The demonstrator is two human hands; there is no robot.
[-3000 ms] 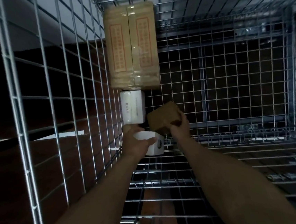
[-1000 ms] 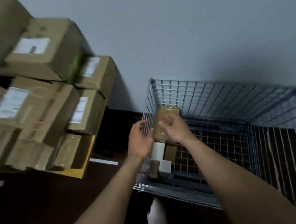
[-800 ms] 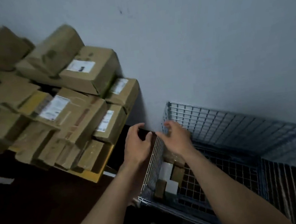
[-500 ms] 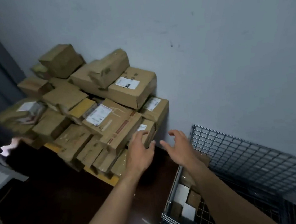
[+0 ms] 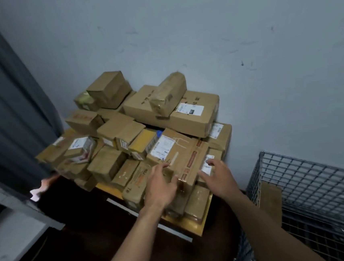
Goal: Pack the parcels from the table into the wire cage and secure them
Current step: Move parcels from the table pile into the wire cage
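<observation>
A wall (image 5: pixel 240 18) is backing everything, a curtain (image 5: pixel 7 114) hanging at left. Parcels (image 5: pixel 125 134) are lying heaped on the worktop (image 5: pixel 199 224), the cage (image 5: pixel 318 179) standing just right. The left hand (image 5: pixel 162 188) and right hand (image 5: pixel 219 178) are reaching, fingers spread, empty, flanking a labelled box (image 5: pixel 179 150)

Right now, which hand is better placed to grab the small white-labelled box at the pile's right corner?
Probably the right hand: its fingertips are at the small box; the left hand is across the big taped box.
</observation>
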